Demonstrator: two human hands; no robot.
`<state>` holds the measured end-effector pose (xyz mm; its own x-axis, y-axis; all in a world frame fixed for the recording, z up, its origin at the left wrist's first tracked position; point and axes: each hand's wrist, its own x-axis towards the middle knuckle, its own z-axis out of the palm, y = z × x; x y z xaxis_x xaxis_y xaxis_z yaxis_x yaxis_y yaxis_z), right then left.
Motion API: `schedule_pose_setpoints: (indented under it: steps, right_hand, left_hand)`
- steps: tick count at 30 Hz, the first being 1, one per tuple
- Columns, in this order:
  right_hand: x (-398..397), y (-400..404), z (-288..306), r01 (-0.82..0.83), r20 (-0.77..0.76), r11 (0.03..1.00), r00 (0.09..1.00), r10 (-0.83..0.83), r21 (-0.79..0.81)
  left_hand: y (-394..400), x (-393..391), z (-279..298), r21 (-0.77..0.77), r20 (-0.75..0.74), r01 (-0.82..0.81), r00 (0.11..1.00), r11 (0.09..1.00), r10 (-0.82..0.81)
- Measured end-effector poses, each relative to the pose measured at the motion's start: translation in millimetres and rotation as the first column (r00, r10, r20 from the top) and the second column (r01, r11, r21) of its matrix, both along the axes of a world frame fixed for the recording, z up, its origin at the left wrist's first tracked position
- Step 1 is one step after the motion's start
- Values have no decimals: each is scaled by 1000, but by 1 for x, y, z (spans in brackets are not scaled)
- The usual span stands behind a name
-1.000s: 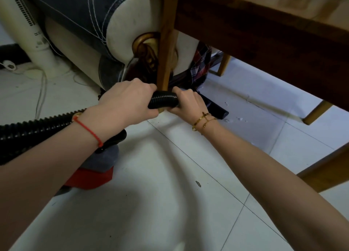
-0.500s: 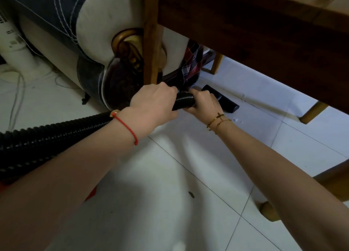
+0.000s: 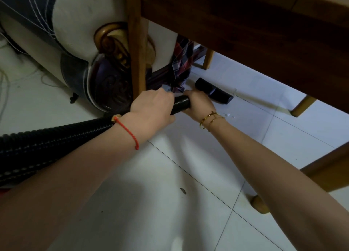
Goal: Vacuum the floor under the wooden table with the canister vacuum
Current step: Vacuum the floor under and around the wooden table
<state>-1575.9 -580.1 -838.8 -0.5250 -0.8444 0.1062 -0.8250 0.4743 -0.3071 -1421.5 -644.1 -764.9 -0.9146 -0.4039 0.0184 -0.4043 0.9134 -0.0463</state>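
Observation:
A black ribbed vacuum hose (image 3: 47,139) runs from the lower left toward the middle. My left hand (image 3: 153,107) grips it from above, beside the near table leg (image 3: 137,48). Just ahead, my right hand (image 3: 198,104) grips the hose end. The black floor nozzle (image 3: 213,93) lies flat on the white tiles under the wooden table (image 3: 264,35). A few white crumbs (image 3: 227,115) lie on the tile right of my right wrist. The canister is almost hidden; only a red sliver (image 3: 2,193) shows at the left edge.
An upholstered sofa arm with a gilded scroll (image 3: 111,42) stands behind the table leg. Plaid cloth (image 3: 182,61) hangs to the floor beside the nozzle. Further table legs (image 3: 302,107) (image 3: 258,205) stand right. A dark speck (image 3: 182,190) lies on the near tile. Cords (image 3: 5,77) trail at left.
Both hands have pushed the hose forward, and the nozzle has slid farther under the table. The view has shifted, so the canister has dropped out of sight at the left.

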Motion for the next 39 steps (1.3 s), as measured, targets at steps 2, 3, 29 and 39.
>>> schedule_pose_setpoints:
  steps: [2, 3, 29, 39]
  right_hand:
    - [13, 5, 1, 6, -23, 1000, 1000, -6, -14]
    - [20, 7, 2, 12, -34, 1000, 999, -13, -27]
    - [113, 44, 47, 62, -25, 976, 997, -69, -207]
    - [57, 50, 29, 102, -72, 982, 991, -114, -157]
  left_hand:
    - [5, 12, 2, -9, -9, -1, 1000, 1000, 1]
    - [7, 18, 4, -17, -15, 2, 1000, 1000, -2]
    - [38, 114, 47, -138, -174, -10, 985, 990, -14]
    - [45, 60, 33, -67, -160, 14, 987, 998, -24]
